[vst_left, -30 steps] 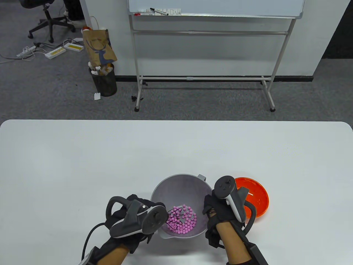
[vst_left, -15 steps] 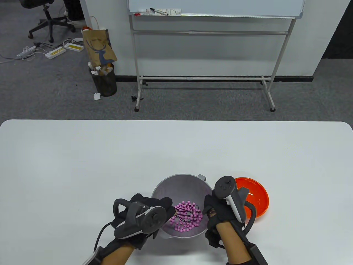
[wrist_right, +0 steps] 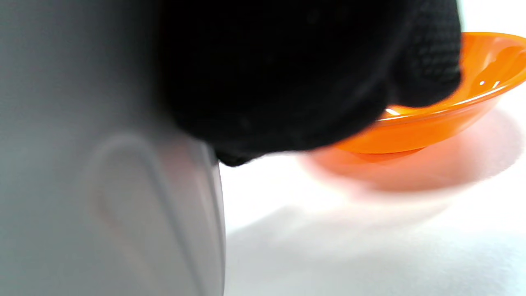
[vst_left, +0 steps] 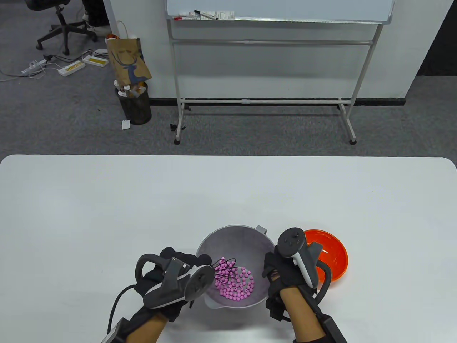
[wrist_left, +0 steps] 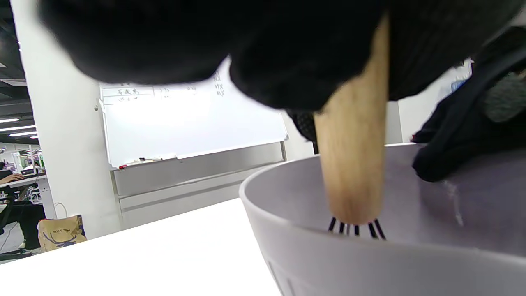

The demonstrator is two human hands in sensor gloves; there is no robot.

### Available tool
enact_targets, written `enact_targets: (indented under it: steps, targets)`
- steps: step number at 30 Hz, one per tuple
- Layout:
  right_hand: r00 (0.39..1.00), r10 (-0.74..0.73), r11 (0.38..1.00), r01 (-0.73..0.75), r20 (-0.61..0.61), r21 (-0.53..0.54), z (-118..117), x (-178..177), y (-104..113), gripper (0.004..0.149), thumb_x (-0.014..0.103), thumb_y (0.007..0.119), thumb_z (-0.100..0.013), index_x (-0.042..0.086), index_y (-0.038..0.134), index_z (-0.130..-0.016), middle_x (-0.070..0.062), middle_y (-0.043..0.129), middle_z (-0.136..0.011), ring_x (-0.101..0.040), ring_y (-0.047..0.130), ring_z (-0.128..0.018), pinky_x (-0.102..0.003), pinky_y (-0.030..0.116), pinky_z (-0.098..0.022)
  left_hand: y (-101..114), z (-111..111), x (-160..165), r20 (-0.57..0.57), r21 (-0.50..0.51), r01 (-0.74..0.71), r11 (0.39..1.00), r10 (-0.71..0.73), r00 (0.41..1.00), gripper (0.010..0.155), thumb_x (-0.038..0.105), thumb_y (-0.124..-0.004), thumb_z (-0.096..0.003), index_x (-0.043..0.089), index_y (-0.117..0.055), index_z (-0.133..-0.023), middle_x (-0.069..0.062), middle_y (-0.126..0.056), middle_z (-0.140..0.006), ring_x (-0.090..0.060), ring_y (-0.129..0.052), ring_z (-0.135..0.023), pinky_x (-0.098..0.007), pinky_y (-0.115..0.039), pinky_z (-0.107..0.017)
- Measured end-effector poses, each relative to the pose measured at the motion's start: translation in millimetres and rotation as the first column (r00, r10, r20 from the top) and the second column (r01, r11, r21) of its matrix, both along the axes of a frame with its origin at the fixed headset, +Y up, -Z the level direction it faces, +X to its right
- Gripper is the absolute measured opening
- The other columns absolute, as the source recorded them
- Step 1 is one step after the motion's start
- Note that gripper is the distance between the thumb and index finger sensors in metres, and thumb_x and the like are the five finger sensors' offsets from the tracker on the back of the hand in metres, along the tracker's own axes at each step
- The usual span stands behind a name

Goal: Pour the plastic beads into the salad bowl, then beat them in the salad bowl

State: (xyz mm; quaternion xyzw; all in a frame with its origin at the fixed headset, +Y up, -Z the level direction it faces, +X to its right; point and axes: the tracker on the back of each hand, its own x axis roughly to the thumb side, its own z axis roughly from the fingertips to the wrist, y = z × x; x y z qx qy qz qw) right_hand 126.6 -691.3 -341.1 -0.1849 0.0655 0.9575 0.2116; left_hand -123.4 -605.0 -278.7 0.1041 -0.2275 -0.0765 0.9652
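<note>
A grey salad bowl (vst_left: 234,229) stands near the table's front edge with several pink beads (vst_left: 237,286) in its bottom. My left hand (vst_left: 191,263) grips the wooden handle (wrist_left: 352,164) of a whisk. The whisk's black wires (vst_left: 225,268) dip into the beads at the bowl's left side. In the left wrist view the handle points down past the bowl rim (wrist_left: 283,230) and only the tops of the wires (wrist_left: 356,228) show. My right hand (vst_left: 274,268) holds the bowl's right rim, fingers curled over it (wrist_left: 448,156). In the right wrist view the glove (wrist_right: 287,74) lies against the bowl's outer wall (wrist_right: 102,172).
An orange dish (vst_left: 334,253) sits on the white table (vst_left: 142,207) just right of the bowl, partly behind my right hand's tracker, and shows no beads; it also appears as the orange dish (wrist_right: 452,119) in the right wrist view. A whiteboard stand (vst_left: 264,100) is on the floor beyond.
The whisk swung to the bowl's right side and has come back to the left, stirring the beads about. My right hand and the bowl stayed put.
</note>
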Motion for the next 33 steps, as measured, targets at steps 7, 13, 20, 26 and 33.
enact_targets:
  steps: [7,13,20,26,33]
  targets:
    - [1.0,0.004,1.0,-0.004,0.001,0.0,0,0,0,0.048,0.046,0.083,-0.047,0.01,0.088,-0.077,-0.007,0.103,-0.041,-0.011,0.102,-0.003,-0.035,0.088,-0.023,5,10,9,0.12,-0.168,-0.077,0.983,0.098,0.988,0.041,0.056,-0.086,-0.0429,0.029,-0.099,-0.072,0.01,-0.104,-0.017,-0.009,-0.098,-0.008,-0.037,-0.09,-0.04]
    - [1.0,0.007,1.0,-0.007,0.002,0.001,0,-1,0,0.048,0.046,0.083,-0.047,0.01,0.088,-0.077,-0.007,0.103,-0.041,-0.01,0.102,-0.003,-0.035,0.088,-0.023,-9,1,8,0.114,-0.138,-0.163,0.977,0.179,0.977,0.042,0.057,-0.082,-0.0443,0.031,-0.097,-0.074,0.011,-0.103,-0.019,-0.008,-0.098,-0.009,-0.037,-0.09,-0.04]
    - [1.0,0.006,1.0,-0.006,0.003,0.001,0,-1,0,0.048,0.046,0.083,-0.047,0.01,0.088,-0.077,-0.007,0.104,-0.041,-0.01,0.102,-0.003,-0.035,0.088,-0.023,-23,-13,-3,0.003,-0.053,-0.158,0.986,0.158,0.987,0.045,0.058,-0.079,-0.0453,0.032,-0.093,-0.08,0.012,-0.103,-0.023,-0.009,-0.098,-0.011,-0.039,-0.089,-0.04]
    - [1.0,0.004,1.0,-0.004,0.003,0.003,0,-1,0,0.047,0.046,0.083,-0.047,0.01,0.089,-0.077,-0.007,0.104,-0.041,-0.011,0.102,-0.003,-0.035,0.088,-0.023,-18,-14,-7,-0.016,0.033,-0.125,0.992,0.126,0.992,0.044,0.058,-0.084,-0.042,0.034,-0.094,-0.077,0.011,-0.103,-0.019,-0.009,-0.098,-0.008,-0.038,-0.089,-0.039]
    - [1.0,0.004,1.0,-0.004,0.003,0.002,0,0,0,0.048,0.046,0.083,-0.047,0.01,0.088,-0.077,-0.007,0.104,-0.041,-0.011,0.102,-0.003,-0.035,0.088,-0.023,-4,-6,-4,-0.019,-0.015,-0.026,1.0,0.026,0.999,0.042,0.057,-0.086,-0.042,0.031,-0.098,-0.072,0.01,-0.104,-0.018,-0.01,-0.098,-0.008,-0.038,-0.089,-0.039]
